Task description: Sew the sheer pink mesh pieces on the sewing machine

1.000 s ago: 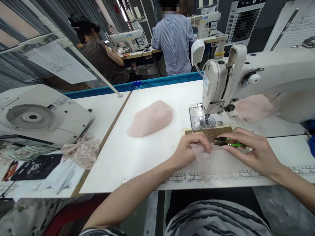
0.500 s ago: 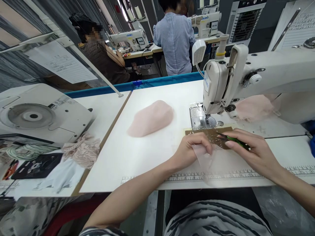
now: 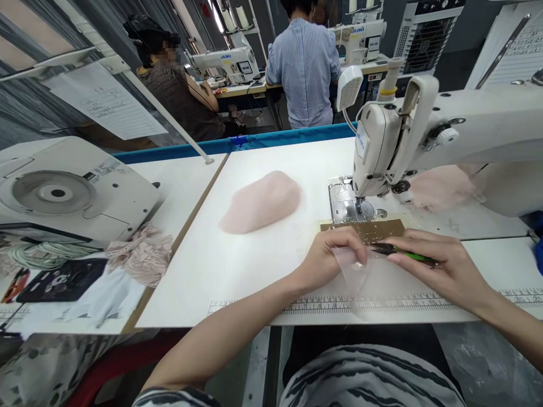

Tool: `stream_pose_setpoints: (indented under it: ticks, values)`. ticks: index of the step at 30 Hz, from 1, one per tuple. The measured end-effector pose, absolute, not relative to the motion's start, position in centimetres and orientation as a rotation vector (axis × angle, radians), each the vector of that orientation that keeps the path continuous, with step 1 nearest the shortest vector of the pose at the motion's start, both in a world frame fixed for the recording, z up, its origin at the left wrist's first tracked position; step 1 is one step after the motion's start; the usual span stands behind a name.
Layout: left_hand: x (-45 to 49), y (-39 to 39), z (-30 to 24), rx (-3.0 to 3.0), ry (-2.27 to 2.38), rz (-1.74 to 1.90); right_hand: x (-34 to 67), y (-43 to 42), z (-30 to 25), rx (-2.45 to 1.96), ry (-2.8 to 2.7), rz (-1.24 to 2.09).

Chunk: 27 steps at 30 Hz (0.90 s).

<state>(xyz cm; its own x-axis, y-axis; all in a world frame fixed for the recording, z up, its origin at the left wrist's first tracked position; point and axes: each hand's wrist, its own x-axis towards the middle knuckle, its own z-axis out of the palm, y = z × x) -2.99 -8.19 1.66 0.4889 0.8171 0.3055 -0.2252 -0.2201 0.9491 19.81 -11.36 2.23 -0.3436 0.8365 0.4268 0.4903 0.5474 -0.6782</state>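
Observation:
Between the bent fingers of my left hand (image 3: 337,254) is a piece of sheer pale pink fabric (image 3: 355,274), hanging down over the table's printed ruler. My right hand (image 3: 441,263) is closed around thread snips (image 3: 407,254) with green handles and dark blades. The blade tips point left and lie close beside my left fingertips, at the fabric's edge; whether they touch it I cannot tell. Just beyond both hands stands the sewing machine (image 3: 382,147), its needle area above a metal plate (image 3: 343,203). A brown strip (image 3: 382,229) is taped in front of that plate.
A pale pink fabric piece (image 3: 263,203) lies flat on the white table (image 3: 195,271). More pink fabric (image 3: 441,186) is bunched under the machine arm. At left are another machine (image 3: 72,192) and a yarn bundle (image 3: 142,254). Two people work at machines beyond the blue edge (image 3: 288,134).
My right hand has lowered slightly and turned the snips flatter, bringing their tips nearer to my left fingers. My left hand still holds the fabric. The camera view has shifted a little.

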Motion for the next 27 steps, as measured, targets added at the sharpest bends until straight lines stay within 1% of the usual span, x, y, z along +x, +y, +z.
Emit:
stream_pose_setpoints:
  ticks: [14, 22, 27]
  values:
    - [-3.0, -8.3, 1.6, 1.502, 0.552, 1.038, 19.4, -11.2, 2.5, -1.03, -2.005, 0.532]
    - [-3.0, -8.3, 1.9, 1.49, 0.579, 1.037, 19.0, -11.5, 3.3, -1.285, -1.763, 0.716]
    - [-2.8, -8.1, 1.9, 1.418, 0.652, 1.072, 17.1, -13.9, 2.8, -1.124, -1.898, 0.602]
